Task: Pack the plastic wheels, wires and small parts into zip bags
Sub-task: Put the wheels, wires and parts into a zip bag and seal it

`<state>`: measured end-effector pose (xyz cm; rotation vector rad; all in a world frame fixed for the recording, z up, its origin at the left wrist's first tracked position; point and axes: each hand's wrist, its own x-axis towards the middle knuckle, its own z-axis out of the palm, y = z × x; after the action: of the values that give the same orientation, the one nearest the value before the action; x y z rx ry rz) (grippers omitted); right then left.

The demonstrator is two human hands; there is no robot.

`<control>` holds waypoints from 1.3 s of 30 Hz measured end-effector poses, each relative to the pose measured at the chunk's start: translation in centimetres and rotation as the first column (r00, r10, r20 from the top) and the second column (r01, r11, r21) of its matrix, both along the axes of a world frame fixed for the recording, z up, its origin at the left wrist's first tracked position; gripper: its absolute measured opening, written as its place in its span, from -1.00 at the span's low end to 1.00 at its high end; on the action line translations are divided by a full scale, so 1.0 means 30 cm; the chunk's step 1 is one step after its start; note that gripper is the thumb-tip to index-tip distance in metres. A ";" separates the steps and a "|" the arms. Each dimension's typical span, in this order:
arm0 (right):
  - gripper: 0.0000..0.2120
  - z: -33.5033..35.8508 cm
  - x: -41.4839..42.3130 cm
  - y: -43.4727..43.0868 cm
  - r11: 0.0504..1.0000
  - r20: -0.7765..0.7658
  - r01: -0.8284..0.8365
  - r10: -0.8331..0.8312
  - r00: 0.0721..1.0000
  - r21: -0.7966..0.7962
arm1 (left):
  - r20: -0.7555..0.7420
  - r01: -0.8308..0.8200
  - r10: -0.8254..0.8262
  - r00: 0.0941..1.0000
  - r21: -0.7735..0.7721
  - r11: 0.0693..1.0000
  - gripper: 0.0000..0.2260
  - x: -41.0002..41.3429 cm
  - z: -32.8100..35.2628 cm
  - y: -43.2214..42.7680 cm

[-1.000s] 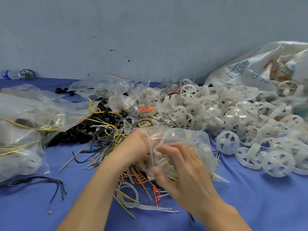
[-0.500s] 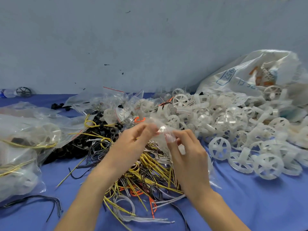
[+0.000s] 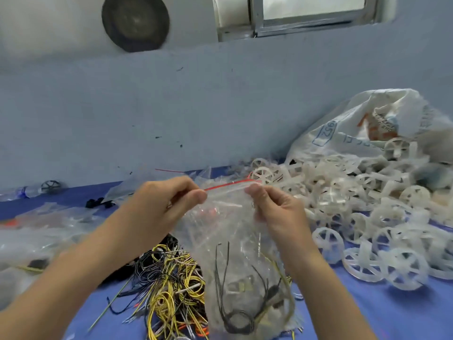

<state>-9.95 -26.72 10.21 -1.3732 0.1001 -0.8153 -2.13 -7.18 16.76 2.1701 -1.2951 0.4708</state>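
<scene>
Clear bag point(image 3: 235, 241), one; left hand point(image 3: 166, 204), right hand point(image 3: 277, 209)

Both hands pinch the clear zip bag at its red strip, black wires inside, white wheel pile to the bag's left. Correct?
No: in the head view the white wheel pile lies to the right of the clear zip bag. The rest holds: left hand and right hand pinch that bag at its red strip, black wires inside.
</scene>
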 end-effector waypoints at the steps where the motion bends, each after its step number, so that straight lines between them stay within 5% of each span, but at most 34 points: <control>1: -0.81 -0.019 0.013 0.011 0.998 -0.028 -0.033 0.034 0.999 0.045 | 0.001 -0.005 0.005 1.000 0.015 1.000 -0.68 0.003 -0.020 0.015; 11: -0.72 -0.049 -0.001 0.018 1.000 0.005 0.012 -0.012 1.000 -0.002 | -0.068 0.031 -0.023 0.997 0.111 0.993 -0.71 0.021 -0.050 0.082; 17: -0.79 -0.045 0.006 0.022 0.998 0.056 -0.021 0.024 0.998 -0.060 | -0.143 0.006 0.000 0.990 0.041 0.999 -0.69 -0.005 0.018 -0.027; 22: -0.75 -0.051 0.014 0.026 0.997 0.061 -0.065 0.062 0.996 0.050 | 0.072 -0.057 0.035 0.997 0.329 0.942 -0.58 -0.055 -0.028 -0.237; 28: -0.76 -0.050 0.021 0.000 0.963 0.032 -0.098 0.093 0.995 0.252 | 0.271 -0.163 0.084 0.959 0.283 0.945 -0.52 -0.031 -0.061 -0.291; 39: -0.72 -0.080 0.026 -0.019 0.957 0.041 -0.140 0.134 0.990 0.252 | 0.425 -0.207 0.090 0.901 0.239 0.949 -0.63 -0.022 -0.079 -0.304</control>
<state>-9.17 -27.28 7.82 -1.1145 0.0869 -0.6769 -2.79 -16.29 14.37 2.5119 -1.4912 0.8953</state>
